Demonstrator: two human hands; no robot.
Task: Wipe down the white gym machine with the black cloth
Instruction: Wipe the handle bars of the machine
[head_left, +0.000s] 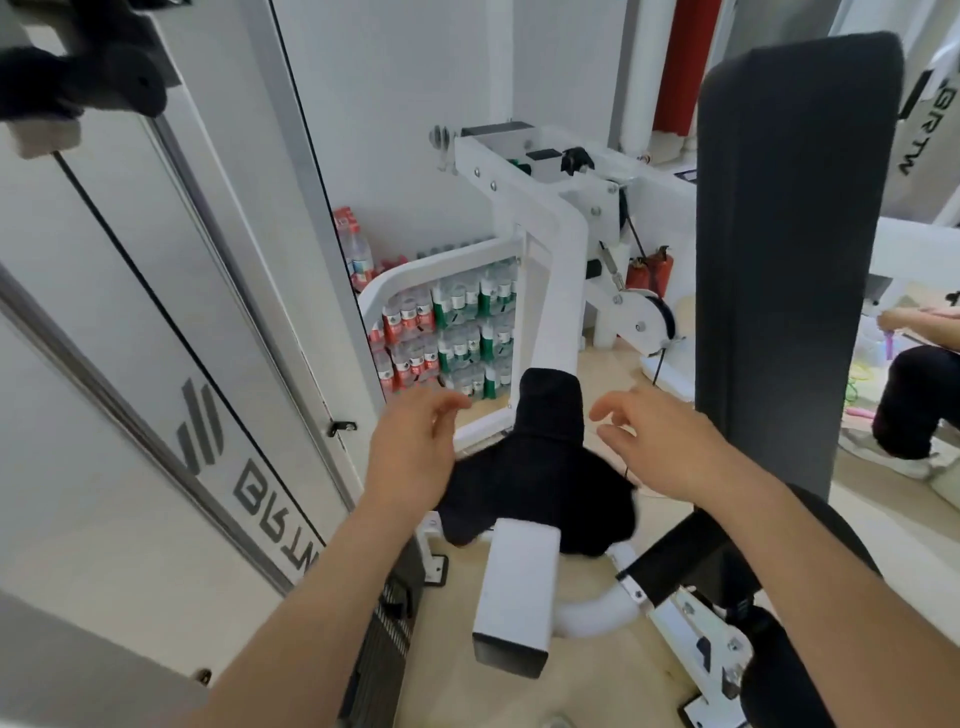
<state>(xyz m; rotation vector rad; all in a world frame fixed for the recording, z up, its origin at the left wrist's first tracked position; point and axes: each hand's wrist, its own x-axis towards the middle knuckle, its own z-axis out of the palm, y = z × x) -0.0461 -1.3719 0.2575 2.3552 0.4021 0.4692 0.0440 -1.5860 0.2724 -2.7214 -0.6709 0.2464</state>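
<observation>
The black cloth (540, 467) lies draped over the white square beam (519, 587) of the white gym machine (556, 280), hanging down both sides. My left hand (415, 441) hovers at the cloth's left edge with relaxed fingers and holds nothing. To the right of the cloth, my right hand (654, 441) is held apart from it, fingers loosely spread and empty.
A tall dark back pad (779, 249) stands upright on the right. The white weight-stack shroud (156, 338) fills the left. Stacked packs of water bottles (447, 332) sit behind the frame. A seated person's legs (914, 400) show at far right. Red extinguishers (652, 267) stand behind.
</observation>
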